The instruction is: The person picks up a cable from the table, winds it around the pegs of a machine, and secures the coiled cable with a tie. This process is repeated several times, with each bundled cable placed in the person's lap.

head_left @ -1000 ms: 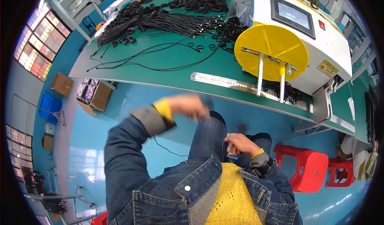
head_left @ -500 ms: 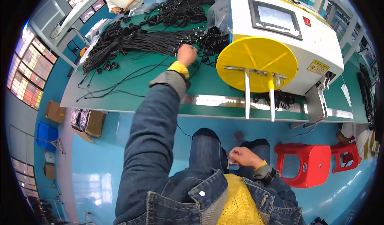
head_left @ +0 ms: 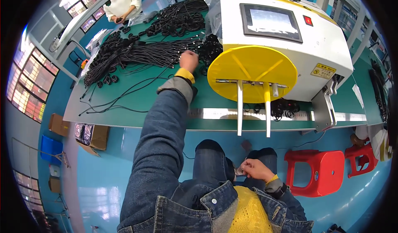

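My left hand [head_left: 189, 61] reaches over the green table, its fingers closed on the end of a black cable. Beside it are the metal-tipped ends of a thick bundle of black cables [head_left: 145, 53]. A few loose black cables [head_left: 118, 104] trail from near this hand towards the table's left side. My right hand [head_left: 256, 169] is low, by my knees, with its fingers pinched together. A small pale, shiny bit shows at those fingertips, too small to name.
A white machine [head_left: 313, 46] with a screen, a yellow disc [head_left: 253, 67] and two prongs stands right of my left hand. A metal ruler strip [head_left: 215, 113] lines the table's front edge. Red stools [head_left: 317, 173] stand on the right. Co-workers [head_left: 124, 5] sit across the table.
The view has shifted, so the machine now appears farther left and lower. My left hand remains at the cable ends, slightly closer to the machine. My right hand stays by my knees, still pinched.
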`<state>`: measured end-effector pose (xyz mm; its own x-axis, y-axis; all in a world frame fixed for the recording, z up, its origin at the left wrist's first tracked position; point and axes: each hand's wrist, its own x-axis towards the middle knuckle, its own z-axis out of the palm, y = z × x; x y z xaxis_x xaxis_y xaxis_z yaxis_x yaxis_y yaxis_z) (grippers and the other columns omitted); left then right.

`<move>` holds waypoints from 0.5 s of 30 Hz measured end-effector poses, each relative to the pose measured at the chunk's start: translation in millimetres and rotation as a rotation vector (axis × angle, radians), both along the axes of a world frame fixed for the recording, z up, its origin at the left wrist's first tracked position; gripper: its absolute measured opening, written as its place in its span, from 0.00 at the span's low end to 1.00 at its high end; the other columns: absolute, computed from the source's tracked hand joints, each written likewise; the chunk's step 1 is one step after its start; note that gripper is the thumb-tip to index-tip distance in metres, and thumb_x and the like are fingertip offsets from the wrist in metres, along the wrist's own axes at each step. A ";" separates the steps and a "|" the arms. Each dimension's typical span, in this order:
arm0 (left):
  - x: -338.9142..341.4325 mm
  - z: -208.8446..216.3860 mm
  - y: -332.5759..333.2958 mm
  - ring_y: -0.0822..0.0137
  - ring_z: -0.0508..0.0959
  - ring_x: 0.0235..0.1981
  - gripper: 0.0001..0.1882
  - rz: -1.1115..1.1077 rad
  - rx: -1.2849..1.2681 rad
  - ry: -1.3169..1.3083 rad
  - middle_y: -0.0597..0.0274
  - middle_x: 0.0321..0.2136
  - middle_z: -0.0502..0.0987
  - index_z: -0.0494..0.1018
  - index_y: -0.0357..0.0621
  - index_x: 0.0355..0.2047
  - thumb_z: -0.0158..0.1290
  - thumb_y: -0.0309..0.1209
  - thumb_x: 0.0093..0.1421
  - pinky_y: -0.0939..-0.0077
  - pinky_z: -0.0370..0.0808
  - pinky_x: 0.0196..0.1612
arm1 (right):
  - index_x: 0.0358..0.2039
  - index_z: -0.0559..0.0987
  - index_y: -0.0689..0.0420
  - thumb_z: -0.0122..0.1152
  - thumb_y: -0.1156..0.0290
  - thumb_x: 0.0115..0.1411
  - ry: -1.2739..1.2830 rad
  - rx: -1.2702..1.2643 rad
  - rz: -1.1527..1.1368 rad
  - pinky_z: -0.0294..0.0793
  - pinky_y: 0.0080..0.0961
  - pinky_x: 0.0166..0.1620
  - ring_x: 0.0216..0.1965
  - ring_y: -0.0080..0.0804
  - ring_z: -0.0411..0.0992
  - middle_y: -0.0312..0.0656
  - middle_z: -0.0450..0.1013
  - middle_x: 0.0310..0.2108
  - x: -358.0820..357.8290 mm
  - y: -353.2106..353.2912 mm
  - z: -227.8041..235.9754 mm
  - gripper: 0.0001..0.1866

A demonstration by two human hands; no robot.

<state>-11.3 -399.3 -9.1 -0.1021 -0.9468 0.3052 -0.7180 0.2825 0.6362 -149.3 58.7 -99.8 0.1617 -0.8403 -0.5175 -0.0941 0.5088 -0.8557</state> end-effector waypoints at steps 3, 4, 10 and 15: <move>8.5 29.8 0.5 0.66 0.74 0.21 0.14 -0.065 0.614 0.686 0.55 0.26 0.77 0.74 0.38 0.32 0.48 0.37 0.55 0.73 0.71 0.24 | 0.30 0.73 0.62 0.51 0.67 0.56 0.010 -0.008 -0.023 0.69 0.18 0.25 0.22 0.21 0.69 0.37 0.72 0.21 -2.9 2.3 -1.9 0.10; 8.4 40.8 8.9 0.66 0.74 0.21 0.14 -0.071 0.621 0.679 0.55 0.26 0.77 0.74 0.38 0.32 0.48 0.37 0.55 0.73 0.71 0.24 | 0.30 0.73 0.62 0.51 0.67 0.56 0.015 -0.015 -0.031 0.69 0.18 0.25 0.22 0.21 0.69 0.37 0.72 0.21 -3.4 4.0 -2.1 0.10; 34.3 80.7 49.9 0.77 0.62 0.13 0.13 -0.354 0.089 0.557 0.68 0.17 0.70 0.72 0.38 0.40 0.47 0.34 0.59 0.81 0.59 0.16 | 0.29 0.73 0.62 0.52 0.67 0.56 0.034 -0.088 0.019 0.68 0.18 0.25 0.22 0.21 0.69 0.37 0.72 0.20 4.2 6.8 9.6 0.11; 46.9 129.8 140.2 0.81 0.61 0.15 0.12 -0.481 -0.210 0.446 0.73 0.17 0.67 0.72 0.40 0.41 0.46 0.31 0.60 0.85 0.58 0.18 | 0.30 0.74 0.63 0.52 0.72 0.55 0.434 -0.632 -0.099 0.68 0.20 0.26 0.24 0.26 0.70 0.42 0.71 0.21 -2.4 17.0 51.1 0.07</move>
<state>35.7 -259.1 120.7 -0.3182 -0.7437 0.5879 -0.1639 0.6540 0.7386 -151.8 75.7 -48.8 -0.0377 -0.9971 0.0655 -0.4670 -0.0404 -0.8833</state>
